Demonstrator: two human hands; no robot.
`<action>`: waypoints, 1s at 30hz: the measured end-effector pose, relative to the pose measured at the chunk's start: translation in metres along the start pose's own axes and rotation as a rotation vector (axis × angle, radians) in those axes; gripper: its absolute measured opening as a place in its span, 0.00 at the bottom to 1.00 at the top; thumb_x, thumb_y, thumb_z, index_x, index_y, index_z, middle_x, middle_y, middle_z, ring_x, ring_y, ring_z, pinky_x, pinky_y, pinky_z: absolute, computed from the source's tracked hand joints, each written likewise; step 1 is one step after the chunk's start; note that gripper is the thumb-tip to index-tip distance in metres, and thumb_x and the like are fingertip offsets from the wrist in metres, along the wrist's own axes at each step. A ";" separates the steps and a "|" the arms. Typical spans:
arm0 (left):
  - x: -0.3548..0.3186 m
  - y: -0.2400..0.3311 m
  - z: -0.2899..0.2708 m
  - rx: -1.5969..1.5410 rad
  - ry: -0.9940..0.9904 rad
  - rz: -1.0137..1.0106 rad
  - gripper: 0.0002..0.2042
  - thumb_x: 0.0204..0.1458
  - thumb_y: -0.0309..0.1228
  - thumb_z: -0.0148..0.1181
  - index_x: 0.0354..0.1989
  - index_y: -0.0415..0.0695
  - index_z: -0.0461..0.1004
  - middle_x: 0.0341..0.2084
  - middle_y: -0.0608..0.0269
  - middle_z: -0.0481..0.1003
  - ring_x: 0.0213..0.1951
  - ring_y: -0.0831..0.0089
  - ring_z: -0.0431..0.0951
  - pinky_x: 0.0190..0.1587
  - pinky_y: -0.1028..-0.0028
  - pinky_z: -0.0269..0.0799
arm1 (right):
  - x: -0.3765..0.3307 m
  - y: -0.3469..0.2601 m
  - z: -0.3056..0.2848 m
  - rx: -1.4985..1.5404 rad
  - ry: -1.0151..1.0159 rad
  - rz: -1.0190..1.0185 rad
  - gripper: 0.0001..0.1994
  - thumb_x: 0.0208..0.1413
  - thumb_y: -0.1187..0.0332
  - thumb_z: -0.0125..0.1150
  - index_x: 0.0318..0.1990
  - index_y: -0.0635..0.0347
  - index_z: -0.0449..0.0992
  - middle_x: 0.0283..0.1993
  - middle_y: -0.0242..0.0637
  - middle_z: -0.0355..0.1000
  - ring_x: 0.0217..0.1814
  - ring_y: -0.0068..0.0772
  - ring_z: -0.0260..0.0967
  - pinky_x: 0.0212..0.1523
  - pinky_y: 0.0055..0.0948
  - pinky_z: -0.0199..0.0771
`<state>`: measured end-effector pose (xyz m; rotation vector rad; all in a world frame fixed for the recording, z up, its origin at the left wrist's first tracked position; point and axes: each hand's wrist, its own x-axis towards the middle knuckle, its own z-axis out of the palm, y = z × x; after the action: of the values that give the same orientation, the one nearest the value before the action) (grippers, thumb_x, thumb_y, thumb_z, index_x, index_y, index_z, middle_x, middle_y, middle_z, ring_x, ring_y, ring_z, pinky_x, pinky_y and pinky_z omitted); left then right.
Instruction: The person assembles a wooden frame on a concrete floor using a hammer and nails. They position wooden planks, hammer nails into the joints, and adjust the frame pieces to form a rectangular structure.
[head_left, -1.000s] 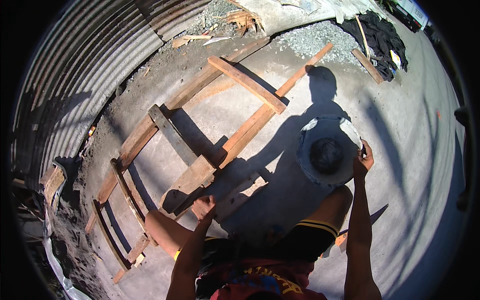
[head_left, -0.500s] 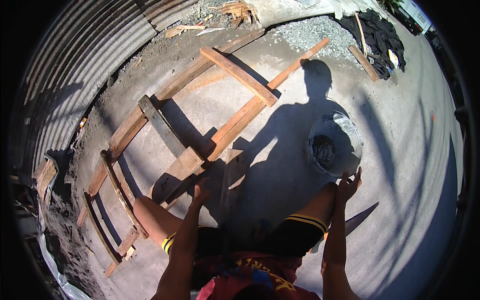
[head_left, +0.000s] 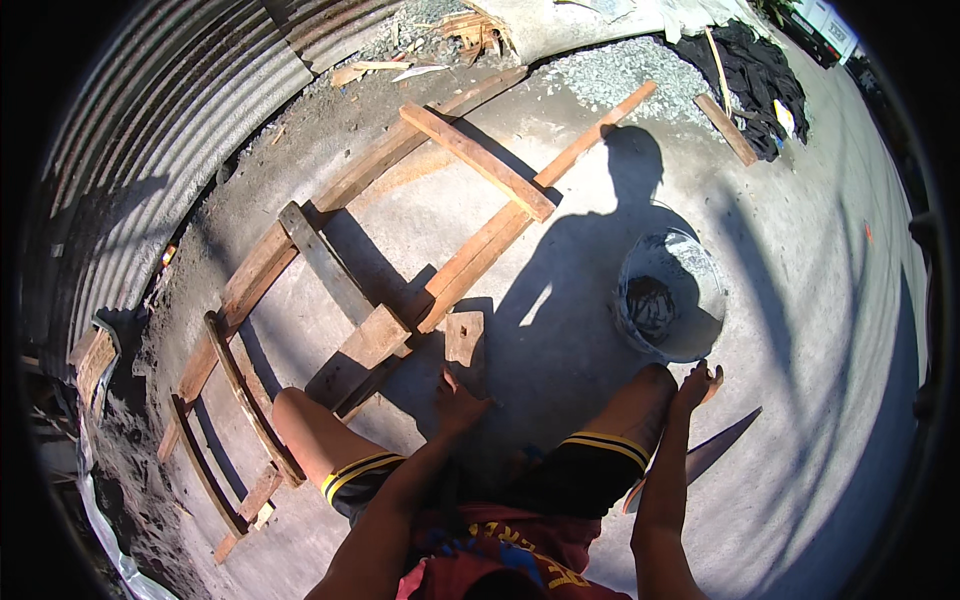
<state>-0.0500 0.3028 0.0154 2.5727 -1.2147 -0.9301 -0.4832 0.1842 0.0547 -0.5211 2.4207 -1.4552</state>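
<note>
My left hand (head_left: 460, 408) is in shadow between my knees, at the near end of a short wooden board (head_left: 465, 338) with a dark hole in its sunlit top. Its thumb and fingers straddle the board's sides and appear closed on it. To the right, my right hand (head_left: 697, 386) hovers past my knee with fingers curled together; anything in them is too small to make out. Just beyond it is a round bucket (head_left: 703, 340), dark inside and smeared grey. Beneath my right forearm lies a handsaw (head_left: 725, 445), its orange handle partly hidden.
A ladder-like frame of long timbers (head_left: 480, 255) and crosspieces (head_left: 480, 160) spans the ground ahead and left. A wood block (head_left: 375, 338) rests on it near my left knee. Corrugated sheeting (head_left: 190, 130) borders the left; gravel (head_left: 625, 80) and black cloth (head_left: 750, 85) lie far off.
My left hand has moved right, from beside the wood block to the short board, which has turned to show its flat top. The fingers of my right hand have curled and dropped slightly from the bucket.
</note>
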 end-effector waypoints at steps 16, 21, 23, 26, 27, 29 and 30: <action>0.026 0.003 -0.018 0.082 -0.317 0.650 0.35 0.50 0.49 0.69 0.61 0.40 0.66 0.53 0.35 0.66 0.56 0.51 0.68 0.62 0.53 0.60 | -0.069 -0.084 0.023 0.050 -0.703 -0.730 0.11 0.48 0.76 0.67 0.41 0.61 0.81 0.41 0.44 0.78 0.44 0.37 0.79 0.45 0.33 0.78; 0.024 -0.101 0.036 0.375 -0.229 1.563 0.18 0.57 0.42 0.63 0.56 0.60 0.76 0.47 0.47 0.73 0.51 0.52 0.70 0.61 0.47 0.56 | 0.020 -0.095 0.001 0.299 -0.516 -0.095 0.09 0.52 0.77 0.63 0.41 0.63 0.80 0.32 0.34 0.78 0.34 0.21 0.75 0.37 0.23 0.75; 0.026 -0.112 0.069 0.142 -0.374 1.213 0.16 0.57 0.42 0.60 0.53 0.57 0.77 0.45 0.49 0.75 0.50 0.51 0.71 0.59 0.45 0.56 | 0.060 -0.091 0.009 0.287 -0.551 -0.141 0.11 0.49 0.76 0.65 0.41 0.65 0.79 0.30 0.32 0.77 0.28 0.18 0.71 0.32 0.21 0.73; 0.015 -0.104 0.096 0.399 -0.276 1.220 0.15 0.59 0.44 0.56 0.47 0.49 0.79 0.40 0.50 0.77 0.45 0.49 0.75 0.55 0.41 0.59 | 0.102 -0.070 0.051 0.118 -0.701 -0.305 0.14 0.46 0.72 0.67 0.42 0.66 0.80 0.32 0.38 0.79 0.31 0.31 0.75 0.35 0.29 0.76; 0.009 -0.099 0.098 0.465 -0.209 1.387 0.16 0.59 0.45 0.55 0.45 0.46 0.79 0.38 0.49 0.78 0.43 0.49 0.76 0.54 0.41 0.60 | 0.110 -0.059 0.071 -0.038 -0.734 -0.439 0.15 0.45 0.71 0.68 0.43 0.66 0.80 0.33 0.41 0.79 0.33 0.36 0.77 0.37 0.33 0.77; -0.008 -0.084 0.095 0.390 -0.347 1.199 0.17 0.59 0.45 0.55 0.43 0.44 0.79 0.35 0.48 0.77 0.40 0.48 0.77 0.52 0.43 0.63 | 0.117 -0.035 0.112 -0.343 -0.805 -0.606 0.17 0.44 0.69 0.68 0.44 0.64 0.80 0.37 0.45 0.80 0.39 0.44 0.78 0.43 0.39 0.78; -0.014 -0.076 0.088 0.400 -0.444 1.080 0.18 0.59 0.45 0.55 0.42 0.42 0.79 0.34 0.48 0.77 0.38 0.48 0.77 0.51 0.44 0.64 | 0.114 -0.022 0.130 -0.489 -0.845 -0.637 0.18 0.43 0.68 0.67 0.44 0.63 0.81 0.39 0.47 0.80 0.43 0.48 0.78 0.46 0.42 0.77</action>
<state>-0.0592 0.3746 -0.0770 1.4188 -2.6782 -1.0160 -0.5297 0.0218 0.0096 -1.7203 1.9175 -0.5303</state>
